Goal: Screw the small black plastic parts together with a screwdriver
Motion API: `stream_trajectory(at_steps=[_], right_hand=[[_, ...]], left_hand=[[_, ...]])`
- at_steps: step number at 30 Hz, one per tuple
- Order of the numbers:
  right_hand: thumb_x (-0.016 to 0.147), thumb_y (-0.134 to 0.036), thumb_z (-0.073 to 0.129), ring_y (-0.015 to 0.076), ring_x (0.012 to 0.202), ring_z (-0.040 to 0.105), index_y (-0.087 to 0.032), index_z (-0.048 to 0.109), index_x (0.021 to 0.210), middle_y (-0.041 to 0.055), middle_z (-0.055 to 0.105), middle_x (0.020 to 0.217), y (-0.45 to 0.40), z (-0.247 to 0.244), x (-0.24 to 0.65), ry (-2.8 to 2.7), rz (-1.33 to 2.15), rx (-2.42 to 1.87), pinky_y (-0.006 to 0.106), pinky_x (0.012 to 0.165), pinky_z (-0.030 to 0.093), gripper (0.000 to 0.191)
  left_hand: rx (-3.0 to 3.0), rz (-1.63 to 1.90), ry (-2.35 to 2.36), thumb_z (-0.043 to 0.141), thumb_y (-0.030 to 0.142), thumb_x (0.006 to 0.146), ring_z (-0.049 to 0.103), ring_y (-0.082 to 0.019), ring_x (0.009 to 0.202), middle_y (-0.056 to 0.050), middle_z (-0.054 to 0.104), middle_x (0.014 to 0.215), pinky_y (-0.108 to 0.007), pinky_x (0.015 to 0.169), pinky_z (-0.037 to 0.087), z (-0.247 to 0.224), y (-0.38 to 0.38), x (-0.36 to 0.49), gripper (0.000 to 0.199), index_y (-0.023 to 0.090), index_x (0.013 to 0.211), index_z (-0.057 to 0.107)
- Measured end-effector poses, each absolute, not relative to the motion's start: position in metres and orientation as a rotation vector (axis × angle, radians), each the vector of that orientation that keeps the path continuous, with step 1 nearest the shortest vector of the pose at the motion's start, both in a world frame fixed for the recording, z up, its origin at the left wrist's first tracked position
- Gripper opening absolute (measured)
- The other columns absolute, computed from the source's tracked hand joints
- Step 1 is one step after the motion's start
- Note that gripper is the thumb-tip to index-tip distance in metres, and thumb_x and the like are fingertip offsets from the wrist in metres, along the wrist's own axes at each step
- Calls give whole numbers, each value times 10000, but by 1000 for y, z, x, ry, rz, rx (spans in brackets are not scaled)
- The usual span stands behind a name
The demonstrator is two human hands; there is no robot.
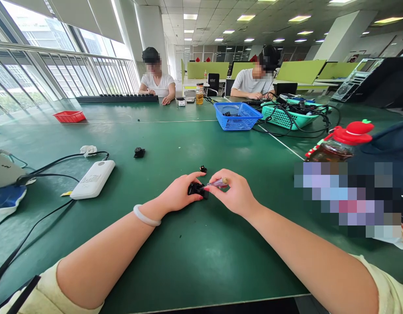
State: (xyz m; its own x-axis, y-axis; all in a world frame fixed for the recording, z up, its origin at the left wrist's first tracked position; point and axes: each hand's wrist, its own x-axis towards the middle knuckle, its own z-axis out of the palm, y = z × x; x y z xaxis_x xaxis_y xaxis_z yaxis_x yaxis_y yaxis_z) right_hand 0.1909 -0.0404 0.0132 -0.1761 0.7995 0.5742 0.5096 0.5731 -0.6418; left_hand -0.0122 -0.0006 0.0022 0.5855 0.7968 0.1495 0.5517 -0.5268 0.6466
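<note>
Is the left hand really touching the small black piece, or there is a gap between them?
Touching. The head view shows it: the left hand wraps the side of the black piece, with the thumb against its near edge.

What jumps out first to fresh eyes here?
Probably the red-capped bottle at the right of the green table, then the blue basket at its far side. Front and center, the left hand steadies a small black part while the right hand holds a purplish tool to it.
</note>
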Motion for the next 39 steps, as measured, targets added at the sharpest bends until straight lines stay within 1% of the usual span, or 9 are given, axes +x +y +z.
stream_trajectory(at_steps=[2,4,8,11,23,28,31,36,39], right_hand=[[811,-277,710,179,785,664,-239,624,792,21,695,850,-41,14,191,-1848,322,-967,300,717,534,96],[848,-239,677,175,825,686,-249,623,886,18,712,888,-43,14,192,-1821,305,-907,309,773,552,67],[891,-206,628,166,802,695,-260,503,1148,11,703,867,-48,13,195,-1719,254,-824,341,820,566,291],[907,-186,589,162,760,681,-261,431,1231,15,678,854,-49,12,194,-1750,189,-754,346,787,576,368],[907,-146,576,157,769,699,-281,464,1257,42,714,971,-45,6,194,-1850,57,-691,349,768,604,392],[902,-176,607,156,786,699,-293,504,1201,12,717,945,-42,5,191,-1888,76,-724,330,791,596,337],[903,-204,617,161,796,697,-293,522,1165,8,716,946,-43,7,189,-1909,109,-750,332,798,593,293],[960,-151,456,165,930,701,-283,468,1268,44,707,1075,-48,14,188,-1962,272,-767,339,861,585,335],[965,-177,475,159,891,700,-288,476,1268,22,710,983,-49,13,188,-1918,330,-807,333,861,584,323]], left_hand=[[2274,586,1051,722,306,778,649,-241,1050,-52,704,1138,-398,960,487,3,-1,-12,628,250,1361,496],[2286,580,1041,721,299,783,649,-242,1053,-50,708,1131,-398,961,485,3,-1,-12,624,248,1362,495],[2318,580,1071,732,301,777,648,-251,1041,-51,709,1115,-408,952,485,3,-1,-12,631,245,1361,501],[2310,582,1062,733,310,778,650,-253,1035,-52,710,1107,-414,951,486,1,0,-12,638,249,1367,497],[2298,590,1022,720,313,782,644,-258,1044,-76,703,1114,-434,952,489,-2,2,-13,622,245,1361,505],[2296,600,1013,718,327,785,642,-258,1048,-68,705,1105,-430,957,489,-2,2,-12,569,248,1319,538],[2304,608,1000,715,328,788,644,-254,1036,-64,707,1095,-415,939,497,-1,2,-12,531,243,1288,557],[2315,607,989,692,314,800,660,-244,972,-49,712,1064,-400,891,512,5,-1,-10,466,246,1246,577],[2307,604,975,699,313,796,658,-247,995,-50,713,1081,-408,915,504,5,-1,-10,496,248,1269,565]])
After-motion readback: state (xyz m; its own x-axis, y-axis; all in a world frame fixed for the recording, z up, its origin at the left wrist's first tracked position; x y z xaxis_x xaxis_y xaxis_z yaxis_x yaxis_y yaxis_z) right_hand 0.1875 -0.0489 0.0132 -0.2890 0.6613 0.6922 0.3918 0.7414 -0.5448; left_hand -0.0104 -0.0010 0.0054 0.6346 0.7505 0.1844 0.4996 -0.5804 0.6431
